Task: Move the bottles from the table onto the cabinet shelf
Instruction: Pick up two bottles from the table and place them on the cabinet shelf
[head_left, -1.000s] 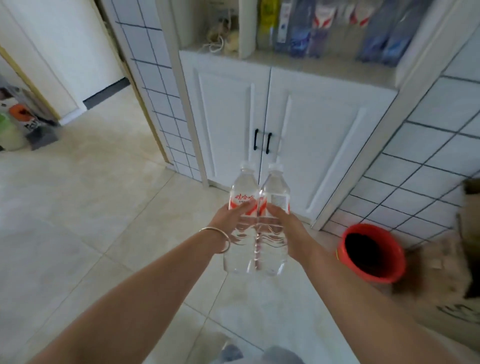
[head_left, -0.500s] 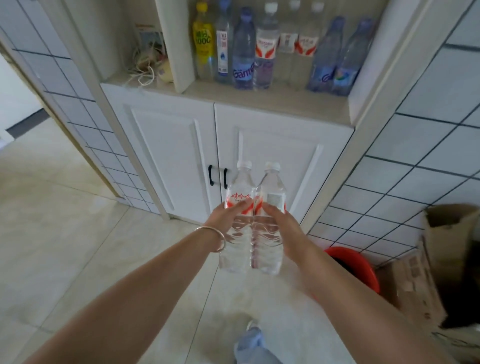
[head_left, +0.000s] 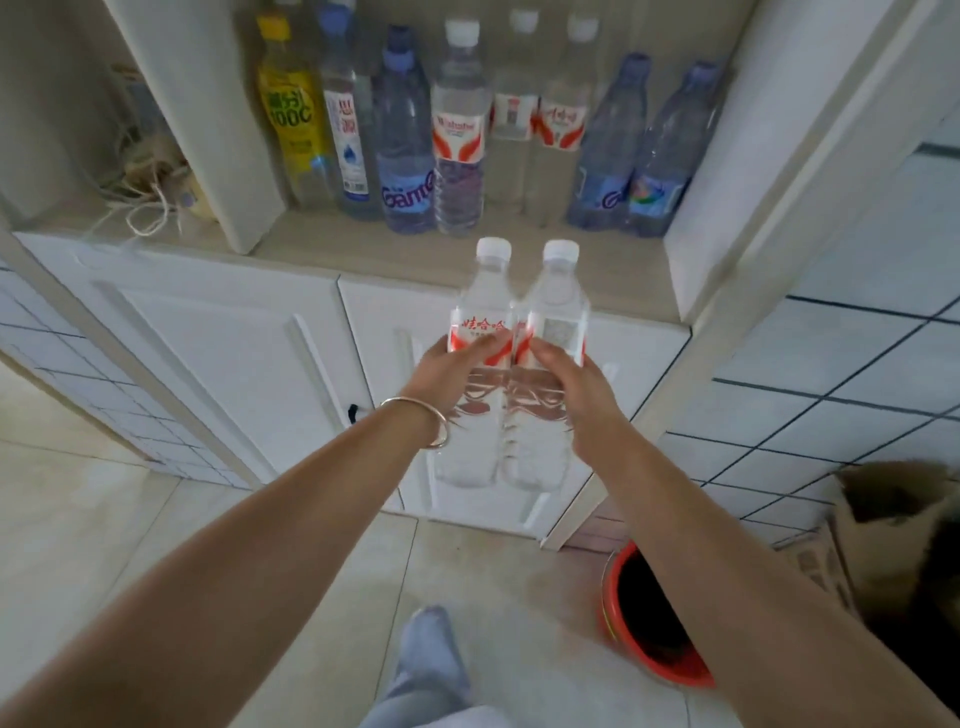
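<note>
From the head camera, looking down and forward: the left hand is wrapped round the left bottle, fingers curled over its red-and-white label, a metal bangle on the wrist; the right hand is wrapped the same way round the right bottle. Both bottles are clear, white-capped, upright and pressed side by side, touching along their length; they hang in the air in front of the white cabinet doors, their caps level with the front edge of the cabinet shelf, not yet on it.

The open compartment above that shelf holds a row of standing bottles; from the left, a yellow bottle, a clear bottle with a white-and-blue label, a blue-tinted bottle, a clear bottle with a red-and-white label, two more clear white-capped bottles set further back, and two blue-tinted bottles against the right wall of the compartment. A white upright divider closes the compartment on the left; beyond it, the neighbouring compartment holds a tangle of pale cord and a small object too blurred to tell.

On the tiled floor to the right stands a red bucket, its inside dark, contents not discernible; beside it, further right, an open cardboard box, its contents also dark and unclear. A light trouser leg shows at the bottom edge.
</note>
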